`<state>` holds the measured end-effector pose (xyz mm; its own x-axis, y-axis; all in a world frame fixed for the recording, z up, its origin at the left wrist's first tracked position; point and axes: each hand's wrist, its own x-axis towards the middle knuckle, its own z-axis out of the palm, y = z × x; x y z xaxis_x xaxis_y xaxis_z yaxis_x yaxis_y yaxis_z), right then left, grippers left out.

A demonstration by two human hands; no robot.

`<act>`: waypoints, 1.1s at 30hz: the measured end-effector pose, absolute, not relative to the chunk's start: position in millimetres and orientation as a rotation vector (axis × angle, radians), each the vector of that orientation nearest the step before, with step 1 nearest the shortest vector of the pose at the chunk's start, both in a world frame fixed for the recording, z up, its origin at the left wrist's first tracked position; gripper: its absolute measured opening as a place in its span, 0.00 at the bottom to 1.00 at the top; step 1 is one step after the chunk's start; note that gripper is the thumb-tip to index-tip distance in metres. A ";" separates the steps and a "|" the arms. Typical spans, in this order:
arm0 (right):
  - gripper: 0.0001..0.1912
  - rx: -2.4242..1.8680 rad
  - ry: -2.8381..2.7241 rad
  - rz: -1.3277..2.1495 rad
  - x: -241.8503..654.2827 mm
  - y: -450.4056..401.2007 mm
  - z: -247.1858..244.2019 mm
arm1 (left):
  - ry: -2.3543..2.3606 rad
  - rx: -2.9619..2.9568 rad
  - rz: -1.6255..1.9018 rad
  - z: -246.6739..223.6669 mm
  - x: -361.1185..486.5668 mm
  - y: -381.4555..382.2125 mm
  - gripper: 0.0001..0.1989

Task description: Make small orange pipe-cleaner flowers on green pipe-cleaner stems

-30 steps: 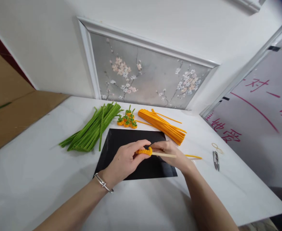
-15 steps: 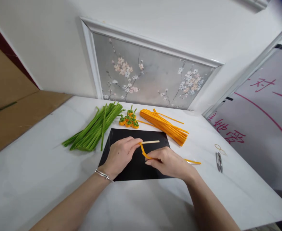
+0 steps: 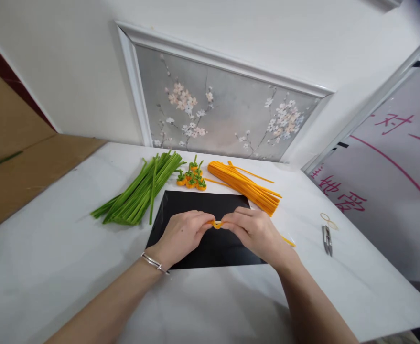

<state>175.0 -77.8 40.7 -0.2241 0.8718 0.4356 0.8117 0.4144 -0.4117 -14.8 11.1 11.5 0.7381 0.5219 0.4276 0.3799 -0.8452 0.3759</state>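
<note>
Over a black mat point(image 3: 202, 253), my two hands meet with their fingertips close together. My left hand point(image 3: 184, 234) is closed in a pinch on one end of a thin wooden stick point(image 3: 219, 222), mostly hidden by fingers. An orange pipe cleaner point(image 3: 217, 226) bends beside the stick between the hands. My right hand point(image 3: 254, 234) pinches this pipe cleaner, its fingers also covering the stick's right part. An orange length point(image 3: 288, 242) shows past the right wrist.
Behind the mat lie green pipe cleaners point(image 3: 138, 196), small orange-and-green twisted pieces point(image 3: 191, 177) and a bundle of orange pipe cleaners point(image 3: 247, 188). Thread snips point(image 3: 327, 240) and rubber bands point(image 3: 328, 220) rest at the right. A wall panel point(image 3: 224, 114) borders the white table point(image 3: 70, 267).
My right hand has moved up and inward to my left fingertips, bringing the orange pipe cleaner against the stick. The stick's right end is now covered by my fingers.
</note>
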 end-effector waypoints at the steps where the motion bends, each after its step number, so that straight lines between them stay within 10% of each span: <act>1: 0.13 -1.432 -2.041 0.118 175.3 -77.2 40.6 | 0.680 2.689 0.764 11.7 -14.3 9.8 0.10; 33: 0.16 -1.510 -2.090 0.687 179.9 -69.6 22.2 | 0.616 2.714 0.987 15.7 -13.4 2.8 0.13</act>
